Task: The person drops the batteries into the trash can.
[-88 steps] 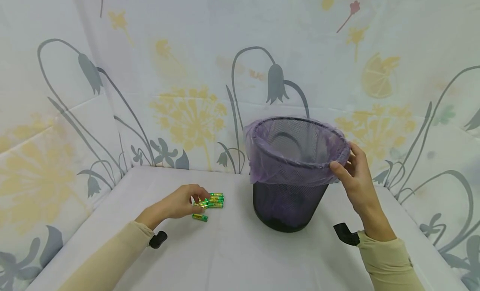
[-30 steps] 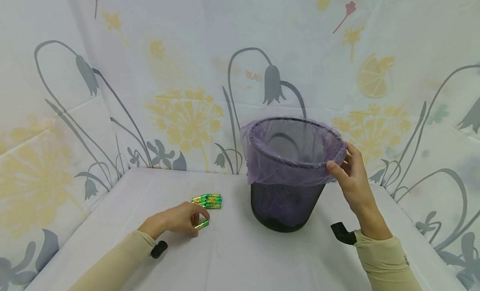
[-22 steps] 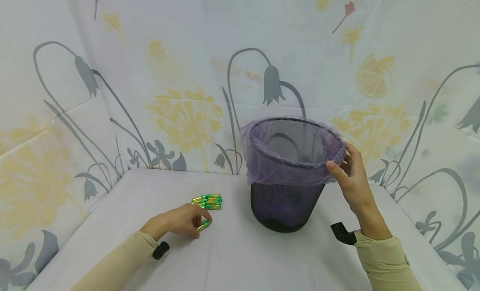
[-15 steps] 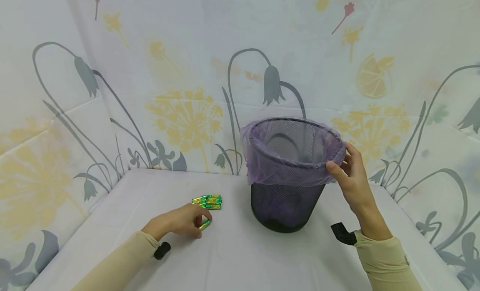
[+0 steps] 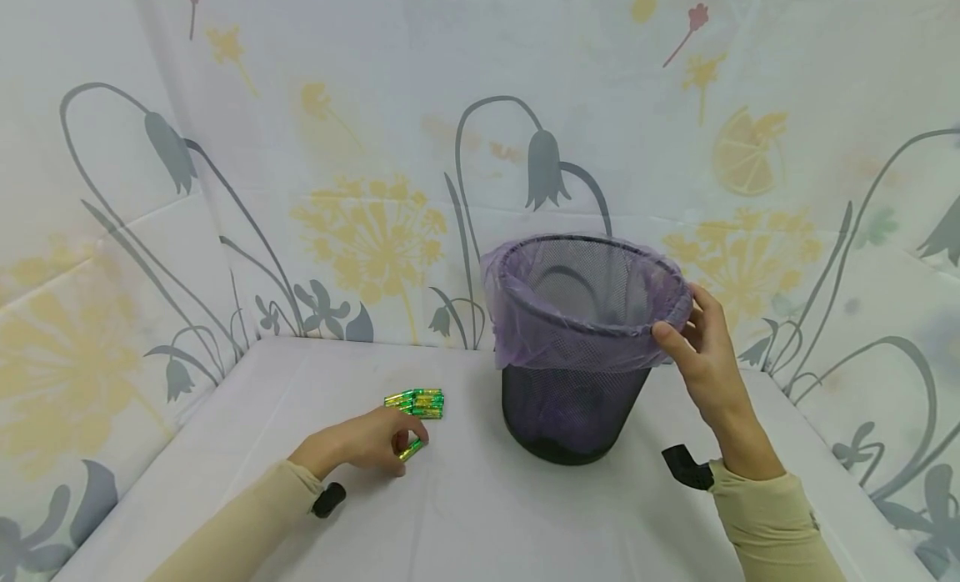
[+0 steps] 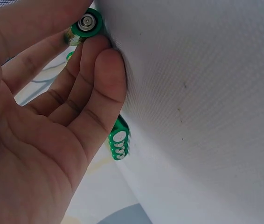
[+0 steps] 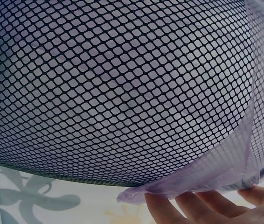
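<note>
My left hand (image 5: 358,442) pinches a green and gold battery (image 5: 411,449) between thumb and fingers, low at the tablecloth. In the left wrist view, the end of this battery (image 6: 86,22) shows beside my fingertips. Just beyond the hand, several more batteries (image 5: 422,403) lie together in a small group, partly covered by my fingers. My right hand (image 5: 708,367) grips the right rim of a black mesh wastebasket (image 5: 570,415), thumb in front. A purple bin liner (image 5: 577,348) is folded over the rim, and in the right wrist view my fingers touch this liner (image 7: 225,168).
The basket stands right of the batteries on a white tablecloth (image 5: 465,515). Behind it and along both sides hangs a flower-patterned cloth (image 5: 382,248). A black wrist mount (image 5: 327,499) sticks out below my left sleeve, and another mount (image 5: 686,468) by the right.
My left hand has come from the battery group toward me to the single loose battery, which it now pinches and has turned, shifting slightly right. The right hand stays on the rim.
</note>
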`<state>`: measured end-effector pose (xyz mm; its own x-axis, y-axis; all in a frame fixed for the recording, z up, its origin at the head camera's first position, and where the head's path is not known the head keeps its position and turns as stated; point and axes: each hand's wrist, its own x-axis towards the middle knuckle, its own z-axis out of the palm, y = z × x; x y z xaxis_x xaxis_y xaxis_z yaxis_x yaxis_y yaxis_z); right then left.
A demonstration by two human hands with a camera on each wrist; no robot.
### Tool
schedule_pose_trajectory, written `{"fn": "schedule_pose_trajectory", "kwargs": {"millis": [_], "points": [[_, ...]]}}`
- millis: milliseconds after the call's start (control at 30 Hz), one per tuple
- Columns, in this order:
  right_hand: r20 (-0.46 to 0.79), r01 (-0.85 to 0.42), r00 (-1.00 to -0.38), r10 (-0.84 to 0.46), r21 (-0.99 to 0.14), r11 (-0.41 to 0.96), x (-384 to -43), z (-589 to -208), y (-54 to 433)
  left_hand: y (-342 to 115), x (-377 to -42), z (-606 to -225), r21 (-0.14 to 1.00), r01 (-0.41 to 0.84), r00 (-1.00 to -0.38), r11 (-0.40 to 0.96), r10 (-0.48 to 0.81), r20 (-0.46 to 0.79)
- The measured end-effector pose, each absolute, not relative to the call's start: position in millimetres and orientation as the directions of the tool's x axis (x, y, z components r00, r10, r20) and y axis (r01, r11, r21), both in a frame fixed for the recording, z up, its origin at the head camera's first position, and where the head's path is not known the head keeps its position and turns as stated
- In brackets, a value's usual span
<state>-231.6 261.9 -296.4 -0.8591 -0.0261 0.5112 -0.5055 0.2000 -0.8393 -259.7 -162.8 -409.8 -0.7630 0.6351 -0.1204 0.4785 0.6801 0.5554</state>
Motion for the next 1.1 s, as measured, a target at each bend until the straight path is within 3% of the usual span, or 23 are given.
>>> {"fn": "schedule_pose_trajectory", "kwargs": {"millis": [667, 1100], "points": [[0.523, -0.518, -0.852, -0.025, -0.834, 0.189, -232.4, -297.5, 261.9, -165.2, -270.9, -403.0, 0.618, 0.513, -0.743, 0.595, 0.668, -0.026], [0.519, -0.515, -0.855, -0.028, -0.840, 0.170, -231.9, -296.9, 261.7, -159.8, -287.5, -343.5, 0.578, 0.549, -0.747, 0.604, 0.664, 0.014]]}}
